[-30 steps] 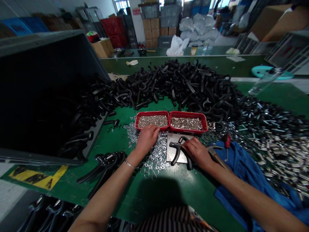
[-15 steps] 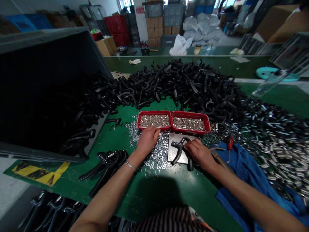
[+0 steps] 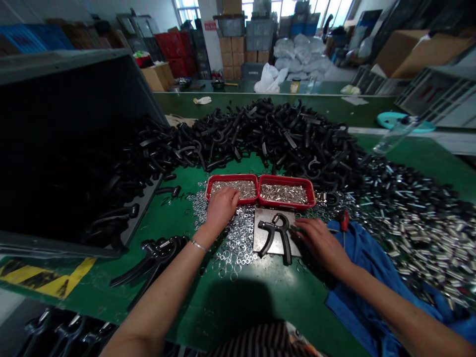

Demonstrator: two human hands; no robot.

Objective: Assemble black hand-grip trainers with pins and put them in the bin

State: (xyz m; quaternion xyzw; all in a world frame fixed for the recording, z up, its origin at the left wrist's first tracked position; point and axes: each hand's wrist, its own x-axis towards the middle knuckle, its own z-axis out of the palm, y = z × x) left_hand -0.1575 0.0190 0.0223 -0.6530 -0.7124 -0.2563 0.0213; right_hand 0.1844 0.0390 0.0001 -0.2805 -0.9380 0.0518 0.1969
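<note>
My left hand point(image 3: 222, 208) reaches over the near rim of the left red tray point(image 3: 238, 202), which holds small silvery metal pins. Its fingers are bent together at the pins; whatever lies between the fingertips is hidden. A black hand grip exerciser point(image 3: 285, 243) with a metal spring lies on a flat steel plate point(image 3: 260, 218), its two handles spread toward me. Just right of it, my right hand point(image 3: 323, 243) is open, fingers stretched out and apart from the exerciser. Beside the left tray stands the right red tray point(image 3: 286, 204), filled with small metal pins.
Loose metal rings point(image 3: 238, 243) cover the table below the trays. Black handles point(image 3: 260, 129) are heaped behind. A grey crate point(image 3: 148, 208) lies at left near assembled grips point(image 3: 156, 258). At right are a blue cloth point(image 3: 366, 267), a red-handled screwdriver point(image 3: 344, 220) and metal sleeves point(image 3: 427, 248).
My right hand has let go of the hand grip exerciser and moved off to its right. My left hand has moved farther into the left tray. The view has shifted slightly.
</note>
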